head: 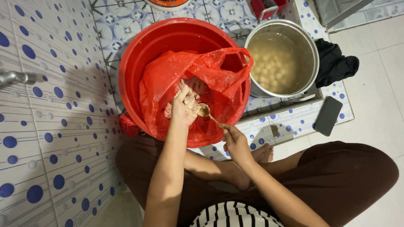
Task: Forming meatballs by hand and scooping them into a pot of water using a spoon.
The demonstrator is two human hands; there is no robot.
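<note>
now my left hand (pixel 184 107) squeezes pale meat paste (pixel 191 97) over the red bag (pixel 185 75) in the red basin (pixel 139 54); my right hand (pixel 235 142) grips the spoon (pixel 205 111), ready to scoop a ball toward the pot (pixel 311 54).

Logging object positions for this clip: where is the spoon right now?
In the head view, the spoon is in the right hand, its bowl beside the paste-covered left hand over the red bag in the red tub.

bag (pixel 219 80) in basin (pixel 139 54) | pot (pixel 311 54) right | phone (pixel 328 115) perhaps, right of pot
</note>
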